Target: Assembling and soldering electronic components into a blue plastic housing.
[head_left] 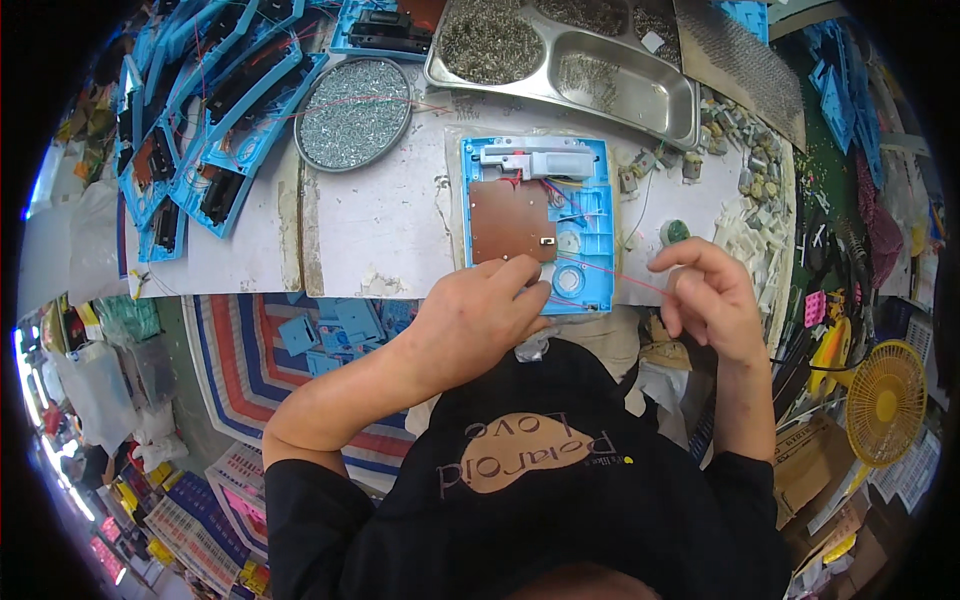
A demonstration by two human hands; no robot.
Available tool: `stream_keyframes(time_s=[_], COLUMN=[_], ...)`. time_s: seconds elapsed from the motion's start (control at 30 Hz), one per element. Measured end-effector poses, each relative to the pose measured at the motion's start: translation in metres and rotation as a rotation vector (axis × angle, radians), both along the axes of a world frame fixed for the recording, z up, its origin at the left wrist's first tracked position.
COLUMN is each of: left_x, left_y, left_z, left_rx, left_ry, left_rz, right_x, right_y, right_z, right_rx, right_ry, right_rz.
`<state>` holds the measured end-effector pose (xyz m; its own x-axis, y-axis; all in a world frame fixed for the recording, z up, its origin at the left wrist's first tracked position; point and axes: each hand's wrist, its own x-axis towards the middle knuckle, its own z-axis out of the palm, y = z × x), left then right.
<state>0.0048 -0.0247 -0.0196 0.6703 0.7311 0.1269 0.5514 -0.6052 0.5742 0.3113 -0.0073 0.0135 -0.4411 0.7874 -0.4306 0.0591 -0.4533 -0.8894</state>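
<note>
A blue plastic casing lies on the table in front of me, with a grey battery-holder-like part along its far side. Inside it sits a brown circuit board with a small switch. My left hand is closed at the near edge of board and casing; what its fingertips pinch is hidden. From the board a thin red wire stretches right to my right hand, raised beside the casing. Its thumb and curled fingers hold the wire, and its index finger points out.
Several similar blue casings are heaped at the far left. A round bowl of screws and a metal compartment tray of small parts stand behind. Small motor-like parts and white pieces lie at the right, near a green roll.
</note>
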Motion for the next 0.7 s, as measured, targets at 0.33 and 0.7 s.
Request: stream_keyframes(time_s=[0.33, 0.7], left_x=[0.013, 0.008], left_y=[0.0, -0.02], left_z=[0.012, -0.007], left_rx=[-0.122, 0.204], left_ry=[-0.1, -0.197], left_rz=[0.122, -0.174], right_x=[-0.017, -0.059], right_y=[-0.003, -0.001], right_z=[-0.013, -0.009], right_rx=[0.77, 1.213], right_ry=[-1.133, -0.627], right_rz=[0.535, 0.411])
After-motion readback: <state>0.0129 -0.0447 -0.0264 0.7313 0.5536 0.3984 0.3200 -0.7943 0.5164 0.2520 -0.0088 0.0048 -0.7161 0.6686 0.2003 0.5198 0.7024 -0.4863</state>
